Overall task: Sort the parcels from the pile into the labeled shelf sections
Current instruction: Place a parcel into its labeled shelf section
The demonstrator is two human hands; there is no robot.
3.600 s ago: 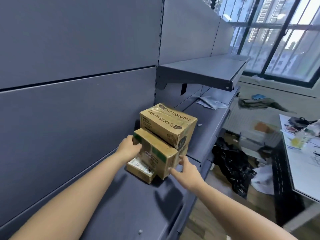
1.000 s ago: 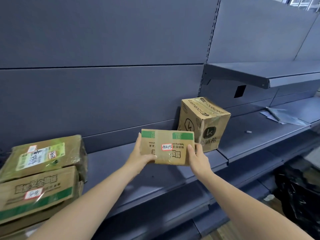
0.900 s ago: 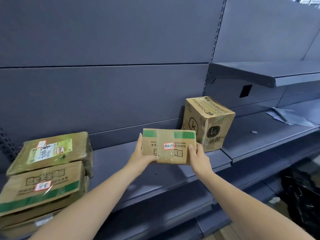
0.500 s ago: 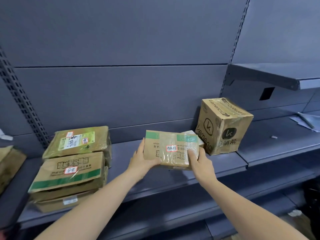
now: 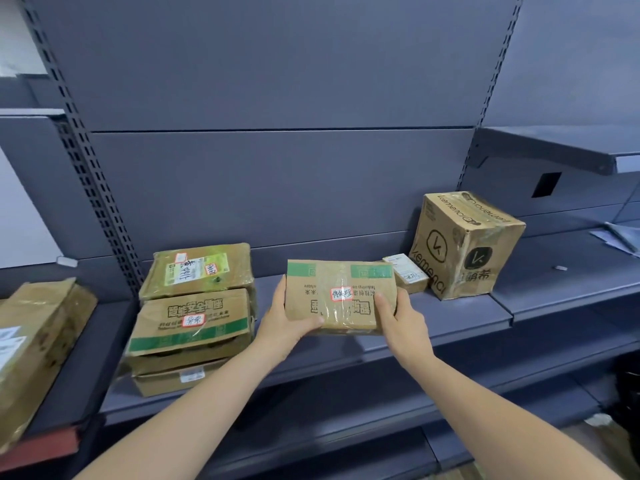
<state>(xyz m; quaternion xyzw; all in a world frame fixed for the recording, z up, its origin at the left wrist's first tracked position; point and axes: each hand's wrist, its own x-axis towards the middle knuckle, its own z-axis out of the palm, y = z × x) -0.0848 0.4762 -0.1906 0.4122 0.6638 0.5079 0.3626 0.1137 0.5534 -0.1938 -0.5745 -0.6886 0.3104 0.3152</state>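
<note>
I hold a flat brown parcel (image 5: 337, 296) with green stripes and a small red-edged label, just above the grey shelf (image 5: 450, 320). My left hand (image 5: 287, 317) grips its left end, thumb along the bottom edge. My right hand (image 5: 398, 317) grips its right end, thumb on the front face. To the left stands a stack of three parcels (image 5: 194, 317), the top one with a green label. Behind the held parcel lies a small box (image 5: 407, 273), and beside it a tilted cube carton (image 5: 464, 244) printed "kemenci".
A large brown parcel (image 5: 31, 351) lies in the shelf section at far left, past a perforated upright (image 5: 93, 188). A higher shelf (image 5: 561, 147) juts out at the right, with papers (image 5: 620, 237) on the shelf below it. Lower shelves run beneath my arms.
The parcel has come off the pile by the cube carton and travelled left along the shelf in both hands. My view has swung left, bringing the stack of three and the far-left parcel into sight.
</note>
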